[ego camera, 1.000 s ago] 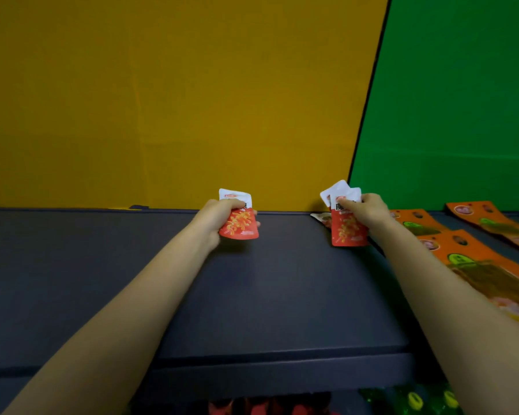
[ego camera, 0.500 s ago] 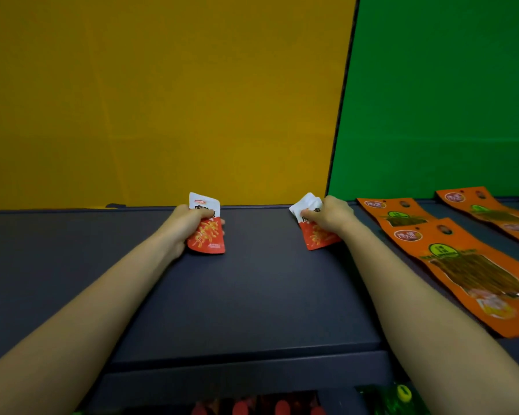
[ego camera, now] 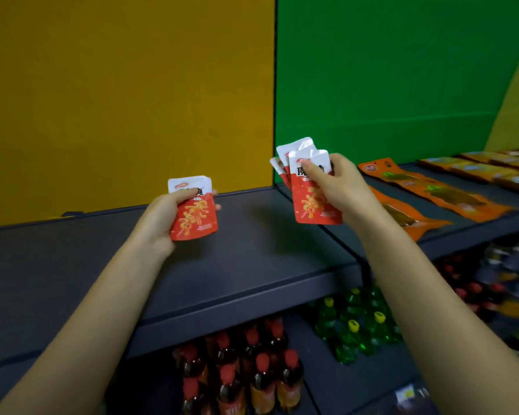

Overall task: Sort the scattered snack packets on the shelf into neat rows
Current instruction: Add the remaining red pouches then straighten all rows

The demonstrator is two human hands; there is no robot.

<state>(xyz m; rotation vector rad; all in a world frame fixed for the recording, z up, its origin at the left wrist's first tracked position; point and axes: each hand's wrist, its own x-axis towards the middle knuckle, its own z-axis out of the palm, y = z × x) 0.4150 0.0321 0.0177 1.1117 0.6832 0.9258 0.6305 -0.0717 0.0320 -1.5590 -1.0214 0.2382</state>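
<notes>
Shelf (ego camera: 252,250) holds orange packs (ego camera: 441,194); red packets (ego camera: 197,217) in L hand (ego camera: 159,217), R hand (ego camera: 342,187).

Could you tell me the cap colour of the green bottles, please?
Yellow plastic caps on green bottles; head view.

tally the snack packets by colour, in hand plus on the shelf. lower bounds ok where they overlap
Red, left stack in the left hand: at least 2
Red, right fan in the right hand: at least 3
Orange packets on the shelf: at least 5, far ones blurred
Total: at least 10
</notes>
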